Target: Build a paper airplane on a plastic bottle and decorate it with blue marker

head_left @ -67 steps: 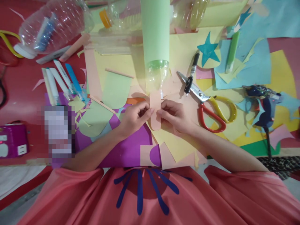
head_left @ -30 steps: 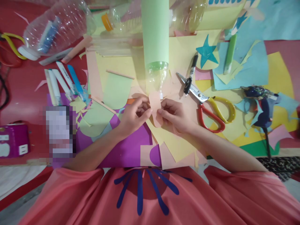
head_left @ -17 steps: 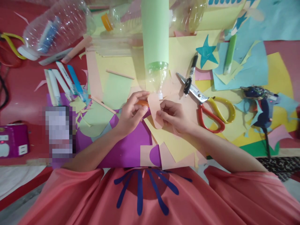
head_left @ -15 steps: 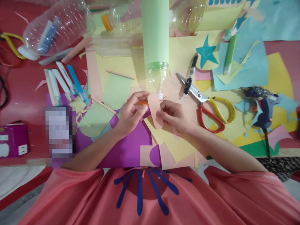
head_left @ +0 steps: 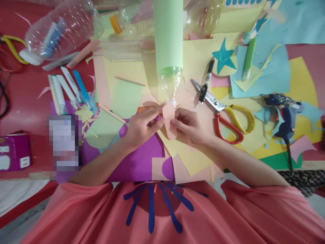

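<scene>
Between my hands I hold up a small peach paper cutout [head_left: 169, 118] with rounded ends. My left hand [head_left: 145, 126] pinches its left edge between thumb and fingers. My right hand [head_left: 191, 124] grips the right edge, thumb in front. Just beyond the cutout lies a clear plastic bottle [head_left: 170, 83] wrapped in light green paper [head_left: 168, 37], its neck toward me. Purple paper [head_left: 138, 156] and a pale yellow sheet [head_left: 189, 152] lie under my hands. To the right of my right hand are scissors [head_left: 217, 105] with one red and one yellow handle, a black pen [head_left: 207, 81] across their blades.
At far left are a large clear bottle [head_left: 63, 30], several markers [head_left: 67, 86], a phone [head_left: 64, 142] and a purple box [head_left: 15, 152]. A blue star [head_left: 224, 57] lies on yellow paper at right. A dark blue glue gun [head_left: 285, 117] with its cord rests among paper scraps.
My left hand has moved slightly right and now pinches the cutout's left edge. The cutout has turned more upright, facing me. My right hand stays almost where it was.
</scene>
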The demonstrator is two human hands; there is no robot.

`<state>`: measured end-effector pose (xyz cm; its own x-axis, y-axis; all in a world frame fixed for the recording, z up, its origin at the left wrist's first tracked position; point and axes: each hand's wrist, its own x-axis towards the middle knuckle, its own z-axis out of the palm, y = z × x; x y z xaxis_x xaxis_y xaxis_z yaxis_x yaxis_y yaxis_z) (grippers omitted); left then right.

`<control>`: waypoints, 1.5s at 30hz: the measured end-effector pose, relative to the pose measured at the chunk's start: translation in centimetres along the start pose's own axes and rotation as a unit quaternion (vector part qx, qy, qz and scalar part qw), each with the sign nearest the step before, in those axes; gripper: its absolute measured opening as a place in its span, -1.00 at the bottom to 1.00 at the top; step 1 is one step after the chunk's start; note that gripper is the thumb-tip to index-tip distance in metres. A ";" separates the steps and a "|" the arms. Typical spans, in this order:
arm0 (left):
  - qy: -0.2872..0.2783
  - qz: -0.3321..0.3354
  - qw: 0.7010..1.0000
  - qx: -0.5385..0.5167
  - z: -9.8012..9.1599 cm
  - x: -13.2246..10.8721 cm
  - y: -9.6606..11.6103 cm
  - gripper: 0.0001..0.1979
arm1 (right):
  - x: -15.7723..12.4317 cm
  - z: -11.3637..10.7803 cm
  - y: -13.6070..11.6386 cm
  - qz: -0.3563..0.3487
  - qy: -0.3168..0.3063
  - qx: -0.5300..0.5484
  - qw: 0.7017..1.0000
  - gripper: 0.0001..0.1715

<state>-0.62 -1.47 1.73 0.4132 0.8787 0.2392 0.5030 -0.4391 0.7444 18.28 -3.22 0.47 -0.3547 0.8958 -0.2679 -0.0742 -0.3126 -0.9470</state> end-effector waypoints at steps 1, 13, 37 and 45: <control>-0.001 0.005 1.000 0.006 -0.1 0.0 0.0 -0.65 | 0.0 0.0 0.1 0.000 0.001 0.003 1.000 -0.70; 0.064 0.120 0.986 0.101 -0.1 0.2 -0.5 -0.70 | 0.1 -0.1 -0.6 -0.040 -0.026 -0.022 0.999 -0.77; 0.013 0.000 0.994 -0.109 0.3 0.1 0.2 -0.87 | 0.2 0.2 -0.1 -0.050 -0.002 0.073 0.996 -0.82; 0.012 0.052 0.989 -0.141 0.5 -0.1 -0.3 -0.80 | 0.3 0.2 0.1 -0.065 0.006 0.095 0.993 -0.82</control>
<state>-0.37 -1.50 1.20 0.4311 0.8372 0.3364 0.2256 -0.4610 0.8582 18.00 -3.04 0.33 -0.3190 0.9360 -0.1487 -0.2940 -0.2469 -0.9234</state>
